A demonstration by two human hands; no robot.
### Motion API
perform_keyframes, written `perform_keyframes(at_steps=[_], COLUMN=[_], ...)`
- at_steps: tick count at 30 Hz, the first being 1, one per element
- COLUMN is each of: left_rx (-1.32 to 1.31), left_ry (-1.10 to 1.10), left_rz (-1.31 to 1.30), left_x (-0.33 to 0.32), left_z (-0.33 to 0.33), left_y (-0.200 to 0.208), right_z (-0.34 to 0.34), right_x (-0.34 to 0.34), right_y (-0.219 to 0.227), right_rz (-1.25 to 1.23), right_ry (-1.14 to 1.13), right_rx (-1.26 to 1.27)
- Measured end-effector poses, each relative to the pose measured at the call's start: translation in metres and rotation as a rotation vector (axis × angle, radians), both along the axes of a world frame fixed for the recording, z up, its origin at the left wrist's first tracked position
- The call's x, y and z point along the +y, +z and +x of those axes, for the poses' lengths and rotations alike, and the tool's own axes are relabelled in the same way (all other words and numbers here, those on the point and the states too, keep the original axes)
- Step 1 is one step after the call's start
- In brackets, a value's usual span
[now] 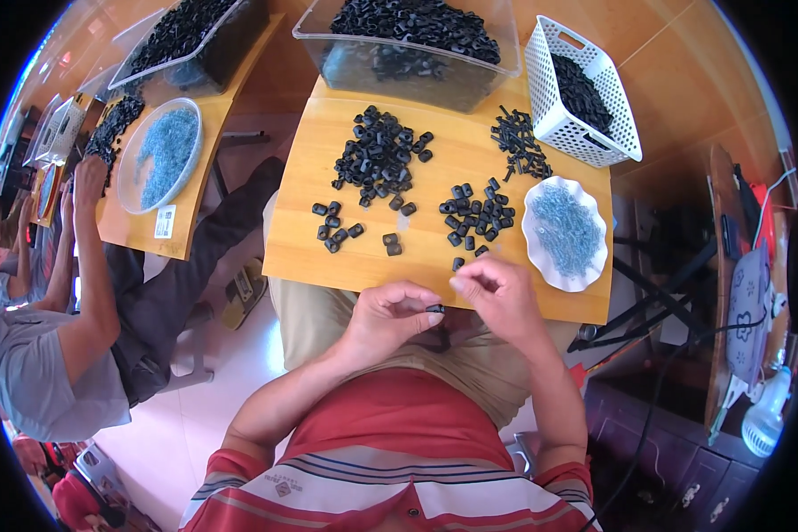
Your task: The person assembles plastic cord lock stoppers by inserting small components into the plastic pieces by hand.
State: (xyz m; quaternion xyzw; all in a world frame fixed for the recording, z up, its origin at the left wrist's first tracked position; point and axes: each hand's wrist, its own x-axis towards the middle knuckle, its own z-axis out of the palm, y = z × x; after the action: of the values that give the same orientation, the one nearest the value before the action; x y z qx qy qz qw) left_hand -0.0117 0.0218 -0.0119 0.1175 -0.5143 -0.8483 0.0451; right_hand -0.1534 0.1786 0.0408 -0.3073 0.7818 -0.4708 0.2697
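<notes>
My left hand (387, 321) pinches a small black plastic piece (434, 309) between thumb and fingertips, just off the near table edge. Beside it my right hand (501, 297) has thumb and forefinger pressed together; whatever they hold is too small to make out. Just past the right fingertips lies a cluster of short black barrel-shaped pieces (477, 213). A bigger heap of similar black pieces (377, 155) spreads farther back, with a smaller group (335, 227) to its left. Right of the cluster, a white scalloped dish (541, 266) holds many tiny pale-blue pieces (566, 229).
Slim black stemmed parts (519, 144) lie near a white perforated basket (594, 149). A clear bin (399, 66) of black pieces stands at the back of the wooden table (301, 257). At left, another person (71, 337) works at a second table with a round tray (195, 146).
</notes>
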Motion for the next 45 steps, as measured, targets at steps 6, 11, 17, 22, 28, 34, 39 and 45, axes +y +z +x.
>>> perform_keyframes(at_steps=[6, 11, 17, 22, 28, 34, 39, 45], left_rx=[0.077, 0.079, 0.071, 0.041, 0.049, 0.057, 0.037, 0.024], left_ry=[-0.017, 0.008, 0.014, 0.013, 0.047, 0.057, 0.059, 0.081], left_rz=[-0.088, 0.0, 0.016, -0.063, -0.092, -0.077, -0.105, -0.124], left_x=[0.0, 0.002, 0.003, 0.003, 0.003, 0.002, -0.001, -0.004], left_z=[0.0, 0.0, 0.004, 0.006, 0.007, 0.009, 0.013, 0.019], left_y=[-0.006, -0.004, -0.013, -0.013, -0.01, -0.012, -0.015, -0.016], right_z=[-0.013, -0.018, -0.022, -0.032, -0.034, -0.034, -0.032, -0.034], right_x=[-0.009, -0.009, -0.011, -0.02, -0.025, -0.031, -0.044, -0.046], right_y=[-0.002, -0.003, -0.002, -0.003, -0.008, -0.001, 0.006, 0.008], right_rz=[0.14, 0.159, 0.212, 0.248, 0.307, 0.28, 0.209, 0.178], right_ry=[-0.108, -0.097, -0.113, -0.062, -0.05, -0.024, 0.007, 0.02], right_rx=[0.424, 0.52, 0.533, 0.521, 0.506, 0.503, 0.517, 0.539])
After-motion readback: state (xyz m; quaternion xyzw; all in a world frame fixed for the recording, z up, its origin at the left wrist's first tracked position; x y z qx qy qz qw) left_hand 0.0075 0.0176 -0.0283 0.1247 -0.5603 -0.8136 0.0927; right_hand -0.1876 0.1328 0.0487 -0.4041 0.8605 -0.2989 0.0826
